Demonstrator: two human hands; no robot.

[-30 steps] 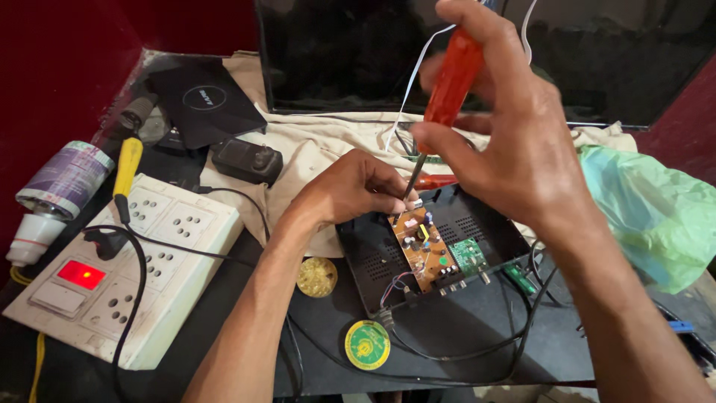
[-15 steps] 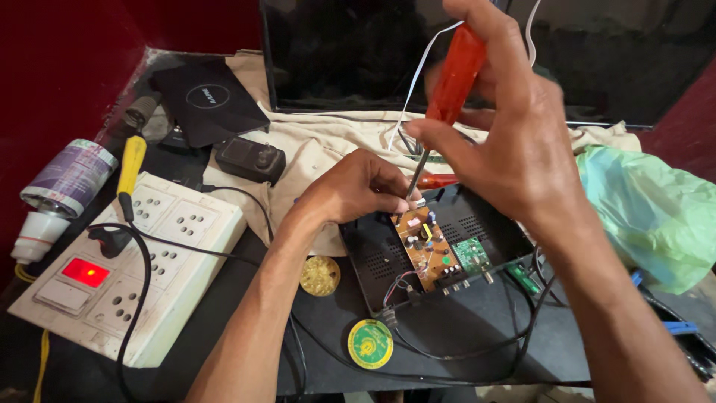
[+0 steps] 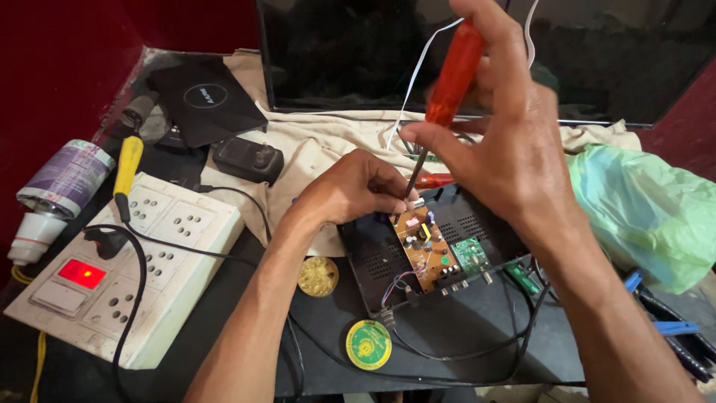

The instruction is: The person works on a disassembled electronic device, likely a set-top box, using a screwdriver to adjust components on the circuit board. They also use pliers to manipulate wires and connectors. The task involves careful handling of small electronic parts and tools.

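A white socket board (image 3: 142, 261) with a red lit switch lies at left on the dark surface (image 3: 462, 347). My left hand (image 3: 350, 190) pinches the open black box's (image 3: 440, 254) brown circuit board (image 3: 425, 246); my right hand (image 3: 507, 142) grips a red screwdriver (image 3: 451, 82). Round yellow-green tin (image 3: 368, 344) nearest me.
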